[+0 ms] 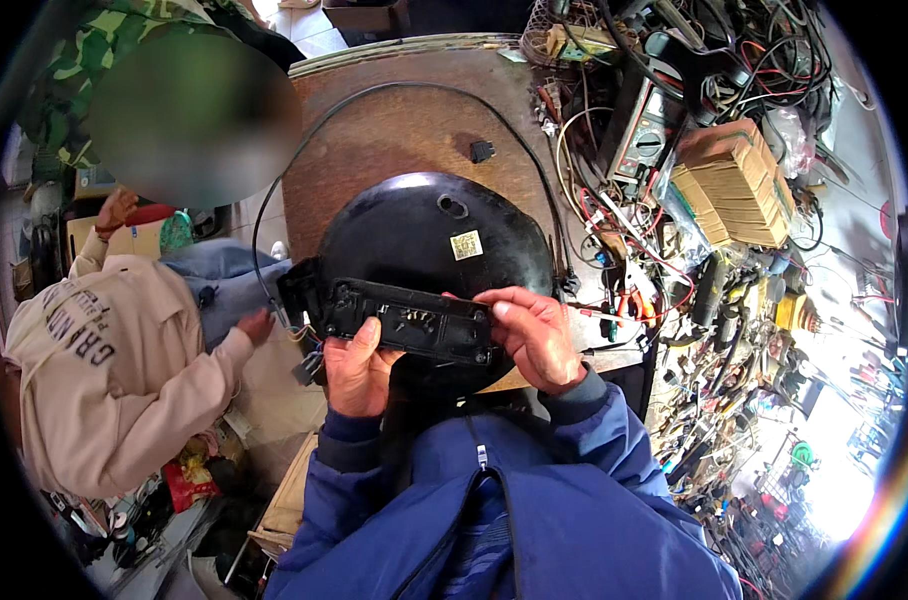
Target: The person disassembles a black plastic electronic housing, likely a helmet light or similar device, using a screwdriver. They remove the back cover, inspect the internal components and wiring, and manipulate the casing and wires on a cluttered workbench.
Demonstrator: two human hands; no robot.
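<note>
A black rectangular plastic panel (406,322) with raised corner posts and small metal contacts in its middle lies across both hands. My left hand (357,372) grips its lower left edge, the thumb on its face. My right hand (536,335) is closed on the right end, with thumb and index finger at the corner. Just behind the panel is a large rounded black shell (394,225) with a square pale sticker (466,245) and an oval hole. Thin coloured wires and a black connector (307,368) hang beside my left hand.
Beneath the shell is a brown wooden table (374,130), with a black cable looping over it and a small black part (482,150). At right are a multimeter (642,135), a cardboard stack (736,185), pliers (629,290) and tangled wires. A person in a beige hoodie (124,370) is at left.
</note>
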